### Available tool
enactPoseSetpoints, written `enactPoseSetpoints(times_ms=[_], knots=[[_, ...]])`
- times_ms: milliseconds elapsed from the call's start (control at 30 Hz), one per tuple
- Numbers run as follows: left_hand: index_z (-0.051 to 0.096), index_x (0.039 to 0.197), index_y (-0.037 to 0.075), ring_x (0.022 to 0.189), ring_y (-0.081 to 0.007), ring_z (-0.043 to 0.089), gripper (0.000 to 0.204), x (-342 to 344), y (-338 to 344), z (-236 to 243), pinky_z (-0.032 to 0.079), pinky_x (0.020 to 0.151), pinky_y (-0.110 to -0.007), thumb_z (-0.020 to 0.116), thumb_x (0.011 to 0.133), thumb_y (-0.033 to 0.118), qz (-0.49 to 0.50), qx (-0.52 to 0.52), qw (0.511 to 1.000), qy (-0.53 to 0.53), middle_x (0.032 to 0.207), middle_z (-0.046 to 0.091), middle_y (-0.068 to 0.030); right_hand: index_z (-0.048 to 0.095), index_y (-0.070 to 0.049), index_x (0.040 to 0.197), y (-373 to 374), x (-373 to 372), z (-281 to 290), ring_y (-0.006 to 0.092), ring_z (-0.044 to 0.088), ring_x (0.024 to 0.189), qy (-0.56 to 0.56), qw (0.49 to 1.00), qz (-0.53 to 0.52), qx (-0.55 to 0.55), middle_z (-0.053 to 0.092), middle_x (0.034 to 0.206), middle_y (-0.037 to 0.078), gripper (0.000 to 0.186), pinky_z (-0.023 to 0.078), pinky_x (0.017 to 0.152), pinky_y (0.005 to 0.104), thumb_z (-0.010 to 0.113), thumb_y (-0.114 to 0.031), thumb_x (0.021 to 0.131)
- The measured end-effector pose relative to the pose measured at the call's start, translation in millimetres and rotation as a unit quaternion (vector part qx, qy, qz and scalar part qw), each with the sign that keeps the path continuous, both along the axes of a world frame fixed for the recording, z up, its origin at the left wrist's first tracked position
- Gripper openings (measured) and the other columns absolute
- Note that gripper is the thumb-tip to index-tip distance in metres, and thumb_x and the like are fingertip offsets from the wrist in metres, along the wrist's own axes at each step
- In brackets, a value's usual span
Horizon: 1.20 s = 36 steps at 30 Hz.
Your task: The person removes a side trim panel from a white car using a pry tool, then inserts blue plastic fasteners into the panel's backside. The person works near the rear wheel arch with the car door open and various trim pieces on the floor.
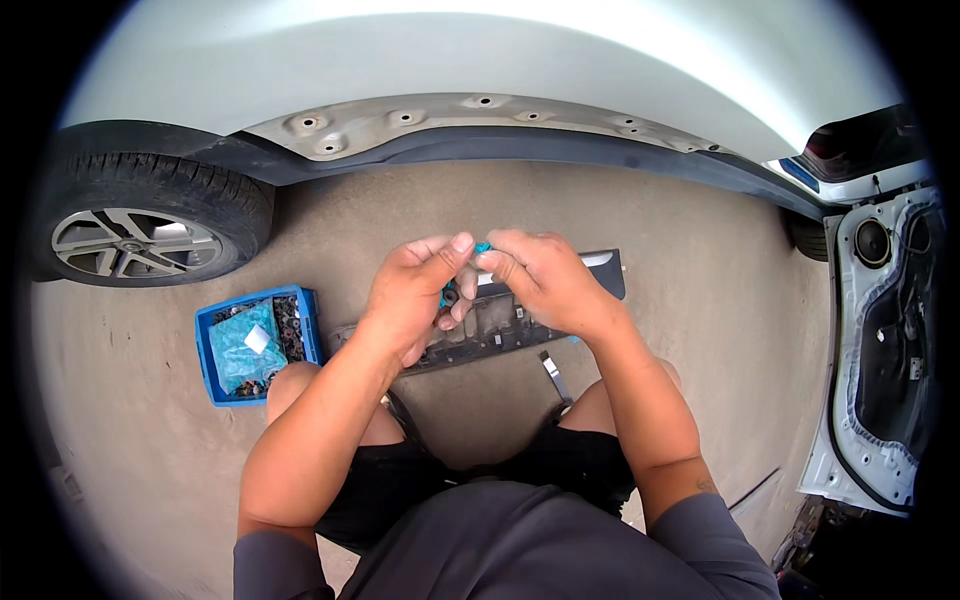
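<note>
My right hand (555, 285) pinches a small teal plastic clip (483, 247) between thumb and forefinger. The tips of my left thumb and fingers come close to that clip; whether they touch it, I cannot tell. My left hand (405, 290) is curled, and a teal and dark clip (448, 297) shows among its lower fingers. Beneath both hands a long dark trim panel (500, 335) lies on the ground, its far right part silver. My fingers and left forearm hide part of this panel.
Left of my knees stands a blue bin (204, 350) with loose dark clips and a teal bag (243, 350). A flat tool (554, 377) lies near my right knee. Ahead is a pale car body (440, 60) with holes along its sill, a wheel (135, 245) left, an open door (880, 340) right.
</note>
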<state>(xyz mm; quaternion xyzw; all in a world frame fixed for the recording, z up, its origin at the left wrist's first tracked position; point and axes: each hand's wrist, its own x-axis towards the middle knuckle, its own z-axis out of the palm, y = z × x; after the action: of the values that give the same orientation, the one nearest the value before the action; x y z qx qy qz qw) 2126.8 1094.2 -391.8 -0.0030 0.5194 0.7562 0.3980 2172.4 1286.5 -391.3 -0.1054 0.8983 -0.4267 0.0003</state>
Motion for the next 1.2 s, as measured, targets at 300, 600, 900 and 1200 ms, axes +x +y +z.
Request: enactPoseSetpoints(times_ms=[300, 600, 900, 1200], knots=[[0.062, 0.090, 0.004, 0.055, -0.0111, 0.048, 0.029, 6, 36, -6, 0.031, 0.047, -0.025, 0.064, 0.098, 0.032, -0.064, -0.036, 0.997, 0.037, 0.071, 0.058, -0.0030, 0.060, -0.001, 0.112, 30, 24, -28, 0.0243, 0.061, 0.077, -0.034, 0.969, -0.048, -0.240, 0.067, 0.090, 0.011, 0.028, 0.051, 0.078, 0.0362, 0.062, -0.026, 0.099], [0.060, 0.105, -0.006, 0.054, -0.0132, 0.051, 0.027, 3, 37, -3, 0.033, 0.041, -0.023, 0.057, 0.093, 0.018, 0.042, 0.040, 0.998, -0.013, 0.084, 0.065, -0.0138, 0.065, 0.008, 0.114, 71, 78, -336, 0.0240, 0.065, 0.097, -0.264, 0.554, -0.711, -0.344, 0.068, 0.114, 0.020, 0.046, 0.052, 0.081, 0.0403, 0.075, -0.026, 0.085], [0.064, 0.099, -0.003, 0.056, -0.0152, 0.053, 0.023, -6, 27, -14, 0.033, 0.041, -0.025, 0.058, 0.093, 0.019, -0.043, 0.085, 0.993, -0.062, 0.079, 0.065, -0.0128, 0.068, -0.005, 0.111, 48, 108, -389, 0.0227, 0.065, 0.082, -0.157, 0.446, -0.693, -0.544, 0.070, 0.106, 0.006, 0.033, 0.052, 0.069, 0.0372, 0.075, -0.028, 0.089], [0.066, 0.095, -0.001, 0.055, -0.0111, 0.051, 0.018, -6, 45, -30, 0.037, 0.046, -0.026, 0.063, 0.093, 0.016, -0.177, -0.146, 0.972, 0.055, 0.071, 0.062, -0.0057, 0.062, -0.010, 0.099, 65, 94, -320, 0.0196, 0.065, 0.077, -0.203, 0.469, -0.561, -0.651, 0.065, 0.090, 0.001, 0.018, 0.053, 0.063, 0.0353, 0.067, -0.013, 0.082]])
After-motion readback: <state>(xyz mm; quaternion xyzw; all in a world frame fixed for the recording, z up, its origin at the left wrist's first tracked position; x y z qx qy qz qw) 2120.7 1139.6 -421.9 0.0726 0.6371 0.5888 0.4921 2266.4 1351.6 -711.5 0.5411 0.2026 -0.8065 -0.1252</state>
